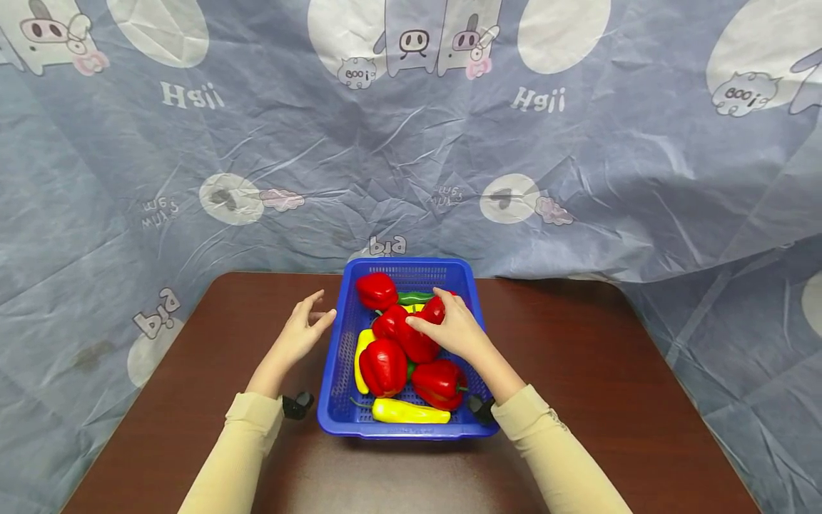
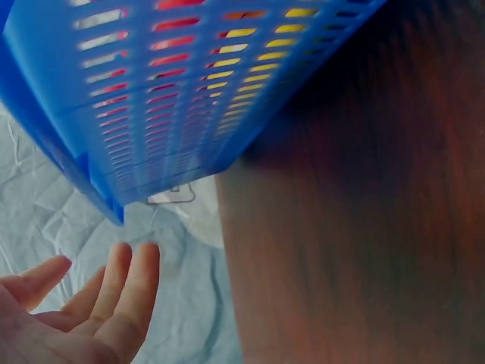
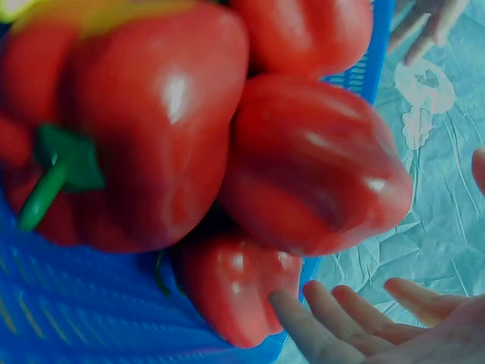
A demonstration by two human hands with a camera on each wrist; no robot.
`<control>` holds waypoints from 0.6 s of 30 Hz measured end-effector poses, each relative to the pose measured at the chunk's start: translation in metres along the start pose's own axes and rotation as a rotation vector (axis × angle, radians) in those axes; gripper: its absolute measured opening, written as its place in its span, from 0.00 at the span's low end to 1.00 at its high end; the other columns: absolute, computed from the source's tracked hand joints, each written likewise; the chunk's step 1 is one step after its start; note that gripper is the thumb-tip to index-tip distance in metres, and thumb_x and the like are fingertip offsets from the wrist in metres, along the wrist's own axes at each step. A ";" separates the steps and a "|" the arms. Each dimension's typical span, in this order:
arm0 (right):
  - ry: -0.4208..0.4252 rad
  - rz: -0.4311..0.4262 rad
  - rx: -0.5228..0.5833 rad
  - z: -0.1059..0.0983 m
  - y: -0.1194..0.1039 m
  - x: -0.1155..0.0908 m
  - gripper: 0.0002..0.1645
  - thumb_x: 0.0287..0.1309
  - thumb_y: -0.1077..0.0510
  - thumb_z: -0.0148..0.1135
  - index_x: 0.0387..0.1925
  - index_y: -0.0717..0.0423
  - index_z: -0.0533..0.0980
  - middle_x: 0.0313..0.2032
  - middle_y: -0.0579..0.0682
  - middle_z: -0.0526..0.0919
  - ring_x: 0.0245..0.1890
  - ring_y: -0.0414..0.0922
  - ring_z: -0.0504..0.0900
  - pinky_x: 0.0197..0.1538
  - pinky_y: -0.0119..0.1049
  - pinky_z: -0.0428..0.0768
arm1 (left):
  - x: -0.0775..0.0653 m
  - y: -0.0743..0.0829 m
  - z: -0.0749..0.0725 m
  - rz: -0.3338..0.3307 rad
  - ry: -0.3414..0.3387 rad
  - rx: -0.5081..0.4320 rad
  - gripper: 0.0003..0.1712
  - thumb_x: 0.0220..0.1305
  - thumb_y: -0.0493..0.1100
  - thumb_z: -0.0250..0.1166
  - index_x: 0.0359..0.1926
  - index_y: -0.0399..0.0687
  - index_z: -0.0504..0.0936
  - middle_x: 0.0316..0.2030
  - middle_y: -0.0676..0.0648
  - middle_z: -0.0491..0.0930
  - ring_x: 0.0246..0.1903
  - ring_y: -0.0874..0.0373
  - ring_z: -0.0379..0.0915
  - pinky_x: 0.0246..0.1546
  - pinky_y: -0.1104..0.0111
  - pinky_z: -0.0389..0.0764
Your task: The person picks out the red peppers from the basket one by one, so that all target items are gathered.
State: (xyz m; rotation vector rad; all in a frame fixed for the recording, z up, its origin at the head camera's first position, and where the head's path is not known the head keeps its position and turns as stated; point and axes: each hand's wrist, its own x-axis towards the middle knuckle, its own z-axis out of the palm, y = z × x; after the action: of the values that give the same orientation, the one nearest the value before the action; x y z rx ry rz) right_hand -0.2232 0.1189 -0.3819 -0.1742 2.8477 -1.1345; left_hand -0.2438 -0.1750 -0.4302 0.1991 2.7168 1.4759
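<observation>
A blue perforated basket (image 1: 411,432) holds several red bell peppers (image 1: 383,368), long yellow peppers (image 1: 411,412) and a long green vegetable (image 1: 414,297). My right hand (image 1: 457,328) reaches over the basket's right side, thumb and fingers spread about a smaller red bell pepper (image 1: 434,309). In the right wrist view its straight fingertips overlap the edge of a red bell pepper (image 3: 239,288). My left hand (image 1: 300,332) hovers just outside the basket's left wall, fingers loosely extended and holding nothing. The left wrist view shows it below the basket's corner, apart from the perforated wall (image 2: 136,98).
The basket stands on a dark brown wooden table (image 1: 571,371), near its far edge. Behind and around the table hangs a grey-blue cloth (image 1: 398,143) with cartoon prints. A black wrist device (image 1: 297,405) sits at the left cuff, and another (image 1: 480,410) overlaps the basket's right rim.
</observation>
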 end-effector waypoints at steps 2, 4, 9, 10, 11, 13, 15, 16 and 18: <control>-0.011 -0.002 0.019 0.000 0.000 0.002 0.52 0.56 0.40 0.67 0.72 0.63 0.57 0.68 0.65 0.65 0.67 0.60 0.66 0.66 0.57 0.70 | 0.000 -0.002 0.002 -0.014 -0.018 -0.052 0.39 0.74 0.49 0.56 0.76 0.38 0.51 0.70 0.31 0.55 0.63 0.37 0.69 0.60 0.49 0.75; -0.020 0.001 0.035 0.000 0.001 0.003 0.51 0.55 0.41 0.67 0.71 0.65 0.59 0.67 0.66 0.67 0.66 0.60 0.67 0.65 0.56 0.71 | -0.001 -0.003 0.004 -0.031 -0.035 -0.097 0.39 0.73 0.48 0.57 0.75 0.39 0.52 0.69 0.31 0.56 0.62 0.37 0.69 0.57 0.51 0.77; -0.015 0.021 0.042 0.002 0.005 0.006 0.48 0.52 0.44 0.71 0.65 0.67 0.64 0.59 0.65 0.73 0.59 0.58 0.71 0.60 0.52 0.76 | -0.001 -0.006 0.009 -0.050 -0.054 -0.119 0.38 0.72 0.48 0.59 0.74 0.39 0.54 0.67 0.31 0.61 0.61 0.37 0.71 0.56 0.52 0.78; -0.015 0.025 0.037 0.003 0.006 0.007 0.47 0.51 0.44 0.72 0.64 0.67 0.65 0.57 0.65 0.73 0.57 0.57 0.72 0.58 0.51 0.77 | -0.001 -0.007 0.011 -0.053 -0.052 -0.120 0.38 0.71 0.48 0.59 0.74 0.39 0.55 0.66 0.32 0.62 0.60 0.37 0.71 0.55 0.52 0.79; -0.015 0.029 0.032 0.004 0.008 0.008 0.47 0.51 0.44 0.72 0.63 0.67 0.66 0.55 0.64 0.74 0.55 0.56 0.72 0.57 0.50 0.78 | -0.001 -0.008 0.012 -0.051 -0.052 -0.121 0.38 0.71 0.47 0.59 0.74 0.38 0.55 0.66 0.31 0.63 0.60 0.37 0.72 0.55 0.52 0.79; -0.015 0.033 0.022 0.006 0.009 0.009 0.46 0.50 0.44 0.73 0.61 0.68 0.67 0.53 0.64 0.74 0.53 0.55 0.73 0.55 0.49 0.79 | 0.000 -0.009 0.014 -0.056 -0.048 -0.133 0.37 0.71 0.46 0.59 0.73 0.37 0.56 0.65 0.31 0.65 0.59 0.37 0.72 0.54 0.52 0.80; -0.019 0.040 0.016 0.007 0.009 0.009 0.45 0.49 0.45 0.74 0.60 0.67 0.67 0.52 0.64 0.74 0.53 0.55 0.73 0.55 0.49 0.79 | 0.000 -0.010 0.015 -0.060 -0.044 -0.142 0.36 0.71 0.44 0.60 0.73 0.37 0.56 0.64 0.31 0.67 0.58 0.37 0.73 0.53 0.52 0.80; -0.021 0.045 0.013 0.008 0.009 0.010 0.45 0.49 0.45 0.74 0.60 0.67 0.67 0.52 0.64 0.74 0.53 0.55 0.73 0.55 0.49 0.78 | 0.000 -0.011 0.016 -0.064 -0.042 -0.148 0.36 0.71 0.44 0.60 0.73 0.37 0.57 0.64 0.31 0.67 0.58 0.37 0.73 0.53 0.52 0.80; -0.033 0.054 0.007 0.009 0.007 0.011 0.45 0.48 0.45 0.75 0.60 0.67 0.68 0.52 0.64 0.73 0.54 0.55 0.73 0.56 0.49 0.78 | 0.000 -0.012 0.017 -0.071 -0.040 -0.160 0.36 0.70 0.42 0.60 0.73 0.38 0.57 0.63 0.31 0.68 0.57 0.37 0.74 0.53 0.52 0.80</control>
State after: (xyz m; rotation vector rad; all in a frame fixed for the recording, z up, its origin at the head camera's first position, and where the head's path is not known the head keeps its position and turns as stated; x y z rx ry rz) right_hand -0.2335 0.1168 -0.3935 -0.1130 2.8019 -1.1201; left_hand -0.2428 -0.1678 -0.4493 0.1233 2.5315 1.6400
